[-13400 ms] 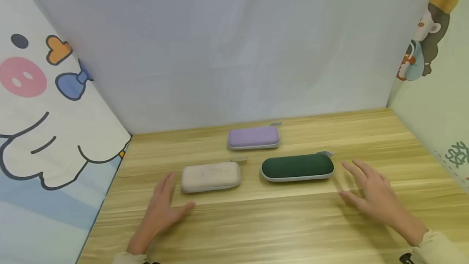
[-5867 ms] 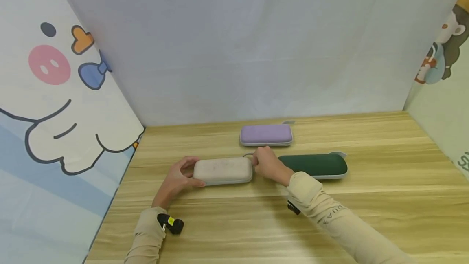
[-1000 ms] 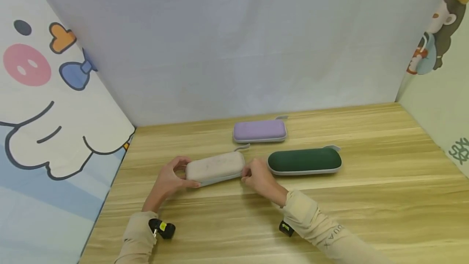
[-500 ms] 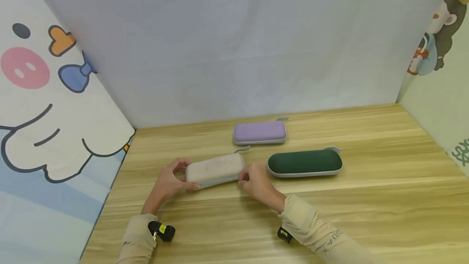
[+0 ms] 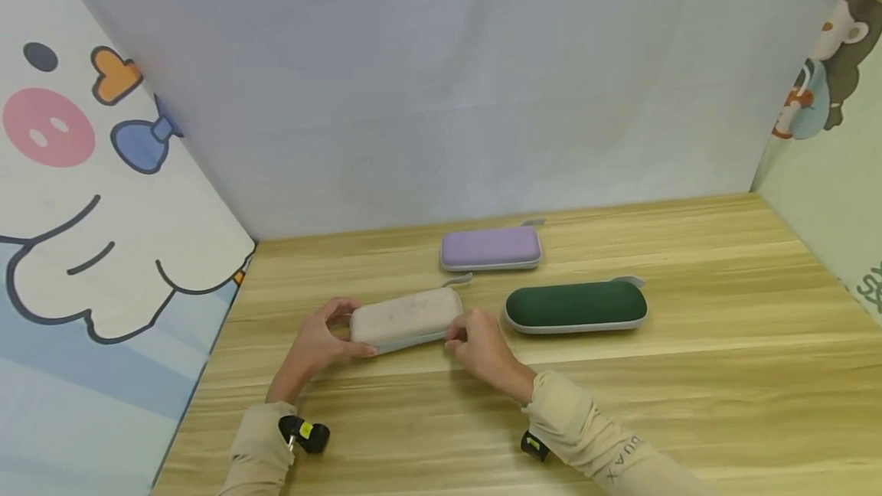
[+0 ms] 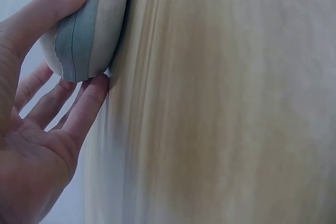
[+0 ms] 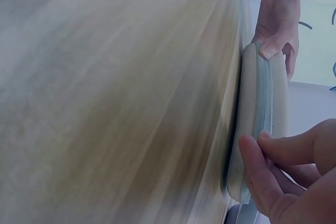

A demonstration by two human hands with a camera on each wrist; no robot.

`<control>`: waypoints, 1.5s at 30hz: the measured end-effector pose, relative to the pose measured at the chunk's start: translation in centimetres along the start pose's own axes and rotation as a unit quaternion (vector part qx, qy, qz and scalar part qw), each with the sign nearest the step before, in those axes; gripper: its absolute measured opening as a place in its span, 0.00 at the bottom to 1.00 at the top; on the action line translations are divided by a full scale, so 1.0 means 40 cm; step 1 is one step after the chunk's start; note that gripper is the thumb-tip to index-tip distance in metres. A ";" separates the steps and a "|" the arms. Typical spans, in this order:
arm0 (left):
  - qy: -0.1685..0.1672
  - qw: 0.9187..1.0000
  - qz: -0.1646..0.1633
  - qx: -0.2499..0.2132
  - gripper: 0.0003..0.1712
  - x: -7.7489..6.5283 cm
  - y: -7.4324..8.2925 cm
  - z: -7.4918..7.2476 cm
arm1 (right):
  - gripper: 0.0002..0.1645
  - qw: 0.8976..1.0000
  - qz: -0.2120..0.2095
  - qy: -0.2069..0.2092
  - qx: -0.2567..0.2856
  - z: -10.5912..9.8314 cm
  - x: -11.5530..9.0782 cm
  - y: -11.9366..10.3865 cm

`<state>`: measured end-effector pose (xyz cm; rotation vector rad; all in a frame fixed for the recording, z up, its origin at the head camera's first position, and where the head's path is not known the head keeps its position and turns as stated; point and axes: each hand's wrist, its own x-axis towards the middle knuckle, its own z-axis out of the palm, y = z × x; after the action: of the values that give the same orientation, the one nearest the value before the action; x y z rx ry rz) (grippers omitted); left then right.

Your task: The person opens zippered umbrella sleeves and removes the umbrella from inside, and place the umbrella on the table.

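1. Head view: a person in cream sleeves [image 5: 582,423] works with both hands on a cream case [image 5: 405,316], which sits left of centre on a wood-grain table [image 5: 413,419], its right end angled toward the back.

2. The left hand [image 5: 319,339] grips the case's left end, its fingers [image 6: 86,106] spread moderately wide and curved around it, with the thumb [image 6: 52,9] pressed on the blue-grey zip band [image 6: 79,35].

3. The right hand [image 5: 485,344] works at the opposite end, near corner, thumb and forefinger [image 7: 257,169] drawn almost together in a pinch at the zip band; whether a zip pull lies between the tips is hidden.

4. The lid of the cream case is down, and a grey strap [image 5: 458,280] juts from its back right corner.

5. Close by, to the right of the right hand, lies a dark green case [image 5: 576,305], apart from the fingers.

6. Behind them rests a smaller purple case [image 5: 491,248], before a pale curtain [image 5: 441,83].
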<state>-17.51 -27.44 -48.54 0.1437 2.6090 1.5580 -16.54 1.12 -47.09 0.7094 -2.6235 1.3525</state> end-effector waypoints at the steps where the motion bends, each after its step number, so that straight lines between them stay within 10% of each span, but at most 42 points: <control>1: -0.001 1.000 0.001 -0.001 0.44 -0.001 -0.002 0.000 | 0.08 1.000 -0.003 0.001 0.000 0.001 -0.001 0.000; 23: -0.065 0.995 0.002 -0.070 0.46 -0.012 -0.009 -0.021 | 0.06 1.000 0.003 -0.004 0.004 0.008 -0.005 -0.008; 45: -0.045 0.998 -0.012 -0.047 0.46 -0.005 -0.008 -0.018 | 0.07 1.000 0.006 -0.005 0.004 0.023 -0.006 -0.019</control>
<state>-17.44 -28.25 -48.46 0.1702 2.4548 1.6224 -15.87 0.10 -47.13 0.7046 -2.6347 1.3668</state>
